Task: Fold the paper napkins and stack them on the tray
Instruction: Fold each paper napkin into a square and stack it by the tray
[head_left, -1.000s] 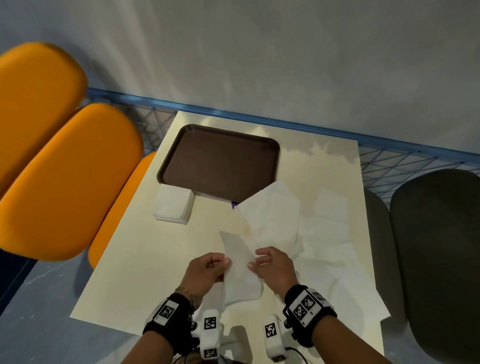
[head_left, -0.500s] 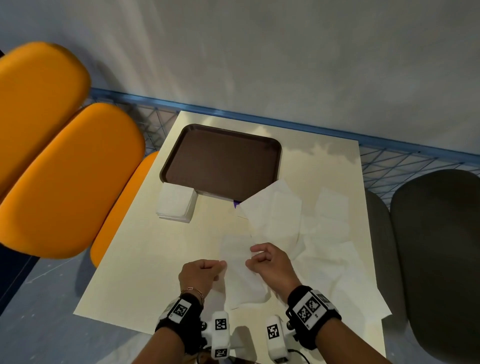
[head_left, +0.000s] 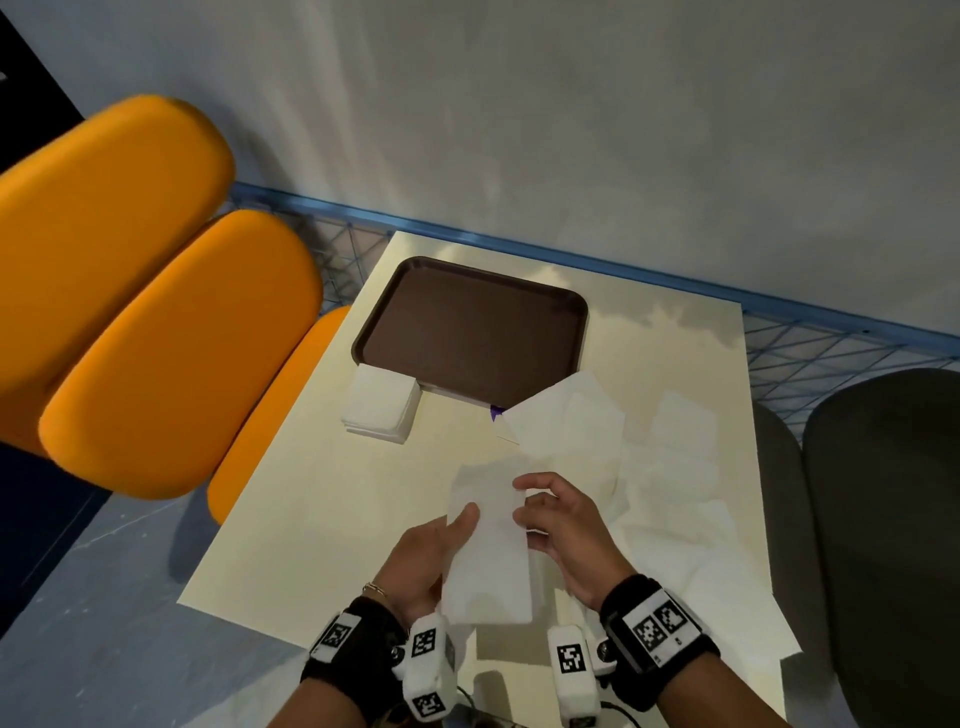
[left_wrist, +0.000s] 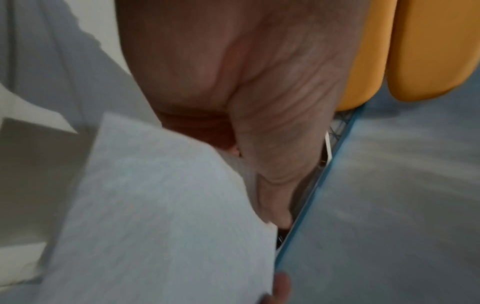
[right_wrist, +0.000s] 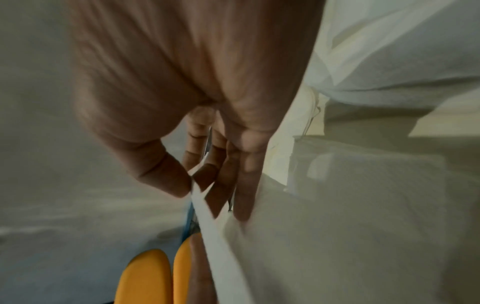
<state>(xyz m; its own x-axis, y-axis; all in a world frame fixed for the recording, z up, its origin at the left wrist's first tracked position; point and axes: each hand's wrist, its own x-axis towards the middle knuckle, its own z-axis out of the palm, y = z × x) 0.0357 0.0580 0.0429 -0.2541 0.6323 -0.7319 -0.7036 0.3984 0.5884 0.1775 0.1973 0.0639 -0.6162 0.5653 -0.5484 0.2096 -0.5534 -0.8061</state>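
Observation:
A white paper napkin (head_left: 491, 551), folded into a long strip, is held above the near table edge by both hands. My left hand (head_left: 434, 556) grips its left edge with the thumb laid on top; the napkin (left_wrist: 161, 216) fills the left wrist view. My right hand (head_left: 558, 525) pinches the right edge between thumb and fingers, and the napkin's edge (right_wrist: 207, 216) shows there. The brown tray (head_left: 467, 332) lies bare at the far left of the table. A stack of folded napkins (head_left: 379, 402) rests on the table against the tray's near left corner.
Several unfolded napkins (head_left: 670, 467) are spread over the right half of the cream table (head_left: 311, 519). Orange seats (head_left: 156, 338) stand to the left, a dark seat (head_left: 883, 519) to the right. A blue rail (head_left: 623, 270) runs behind the table.
The napkin was folded lengthwise into a narrower strip and lifted a little. My left thumb now lies on top of it, and both hands have moved closer together.

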